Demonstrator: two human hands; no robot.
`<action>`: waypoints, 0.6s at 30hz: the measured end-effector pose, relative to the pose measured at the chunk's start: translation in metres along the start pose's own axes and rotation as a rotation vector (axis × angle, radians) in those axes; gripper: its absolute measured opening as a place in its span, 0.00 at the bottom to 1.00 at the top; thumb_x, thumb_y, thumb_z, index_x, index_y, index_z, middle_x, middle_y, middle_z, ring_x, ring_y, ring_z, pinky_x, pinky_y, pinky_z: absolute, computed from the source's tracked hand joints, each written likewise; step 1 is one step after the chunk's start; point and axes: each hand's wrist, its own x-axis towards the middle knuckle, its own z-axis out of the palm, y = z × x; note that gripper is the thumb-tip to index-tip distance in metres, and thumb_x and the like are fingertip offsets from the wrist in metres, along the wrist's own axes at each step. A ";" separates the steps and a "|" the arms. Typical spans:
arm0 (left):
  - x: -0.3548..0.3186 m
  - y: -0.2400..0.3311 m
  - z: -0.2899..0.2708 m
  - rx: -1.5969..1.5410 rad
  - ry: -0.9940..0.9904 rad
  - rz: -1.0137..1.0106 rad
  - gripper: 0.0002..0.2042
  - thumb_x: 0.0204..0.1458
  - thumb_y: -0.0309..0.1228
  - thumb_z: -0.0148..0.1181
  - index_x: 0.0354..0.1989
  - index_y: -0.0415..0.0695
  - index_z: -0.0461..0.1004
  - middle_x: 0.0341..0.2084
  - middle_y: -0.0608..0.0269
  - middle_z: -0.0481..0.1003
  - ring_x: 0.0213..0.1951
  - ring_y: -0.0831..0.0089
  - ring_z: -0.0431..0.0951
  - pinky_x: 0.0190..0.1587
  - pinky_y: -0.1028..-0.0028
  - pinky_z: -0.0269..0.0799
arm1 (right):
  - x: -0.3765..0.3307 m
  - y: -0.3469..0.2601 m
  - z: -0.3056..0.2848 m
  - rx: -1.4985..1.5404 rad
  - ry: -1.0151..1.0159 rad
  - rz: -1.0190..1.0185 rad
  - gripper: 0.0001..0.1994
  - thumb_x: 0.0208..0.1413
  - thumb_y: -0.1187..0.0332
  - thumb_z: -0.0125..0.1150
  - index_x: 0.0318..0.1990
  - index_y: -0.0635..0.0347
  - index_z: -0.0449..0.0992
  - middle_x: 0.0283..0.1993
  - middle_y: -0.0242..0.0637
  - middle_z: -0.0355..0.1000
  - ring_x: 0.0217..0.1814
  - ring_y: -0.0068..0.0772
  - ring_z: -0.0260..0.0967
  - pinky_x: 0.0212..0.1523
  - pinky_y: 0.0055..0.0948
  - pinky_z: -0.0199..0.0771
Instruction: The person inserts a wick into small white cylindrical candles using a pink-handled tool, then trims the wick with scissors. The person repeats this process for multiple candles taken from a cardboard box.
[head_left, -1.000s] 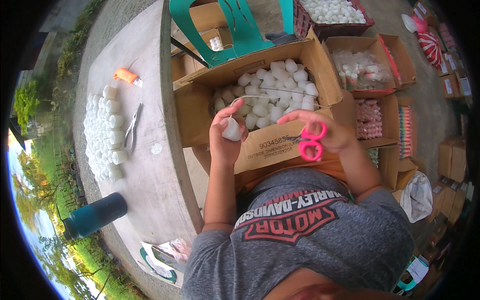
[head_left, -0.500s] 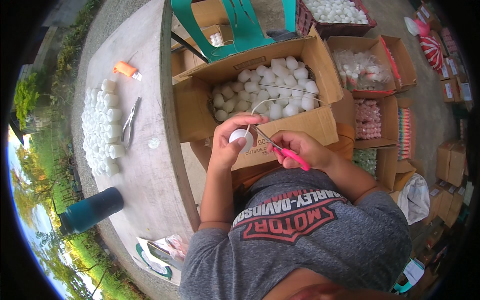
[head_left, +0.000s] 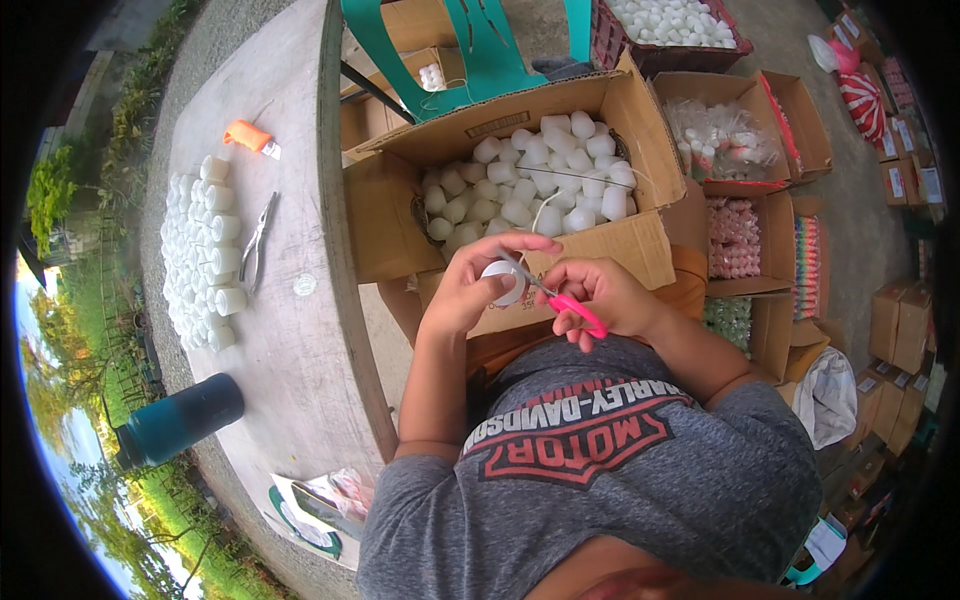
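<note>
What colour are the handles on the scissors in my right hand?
Bright pink; the scissors' handles show best in the head view.

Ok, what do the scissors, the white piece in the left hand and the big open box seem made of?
Scissors: handles probably plastic, smooth and evenly bright pink; blades likely metal, thin and grey.
White piece: perhaps plastic, from its smooth, pale surface, but the look leaves that open.
Open box: apparently cardboard, matte brown with folded flaps.
</note>
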 end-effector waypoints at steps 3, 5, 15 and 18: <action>0.003 0.006 -0.005 0.091 0.155 -0.042 0.20 0.44 0.25 0.47 0.49 0.37 0.71 0.44 0.62 0.75 0.31 0.80 0.71 0.33 0.82 0.67 | -0.003 -0.001 0.008 -0.208 0.222 -0.288 0.16 0.50 0.76 0.63 0.47 0.56 0.72 0.33 0.38 0.75 0.24 0.23 0.72 0.25 0.20 0.72; 0.006 0.007 -0.007 0.318 0.354 -0.048 0.13 0.48 0.24 0.50 0.43 0.38 0.73 0.40 0.65 0.76 0.30 0.80 0.72 0.33 0.80 0.68 | 0.008 0.011 0.000 -0.543 0.344 -0.683 0.15 0.49 0.78 0.63 0.45 0.52 0.75 0.32 0.38 0.75 0.24 0.23 0.72 0.25 0.22 0.72; 0.021 0.000 -0.002 0.890 0.319 0.034 0.07 0.46 0.26 0.57 0.33 0.37 0.75 0.28 0.55 0.76 0.31 0.64 0.77 0.34 0.71 0.71 | -0.006 -0.004 -0.023 -1.049 0.462 -0.754 0.11 0.43 0.69 0.68 0.37 0.51 0.80 0.39 0.35 0.66 0.51 0.33 0.65 0.49 0.39 0.67; 0.024 0.006 -0.004 0.822 0.056 0.046 0.07 0.44 0.25 0.56 0.32 0.38 0.75 0.28 0.55 0.76 0.31 0.64 0.77 0.36 0.71 0.71 | 0.001 -0.005 -0.021 -1.055 0.463 -0.829 0.14 0.43 0.66 0.68 0.41 0.52 0.78 0.42 0.37 0.65 0.54 0.34 0.62 0.52 0.45 0.62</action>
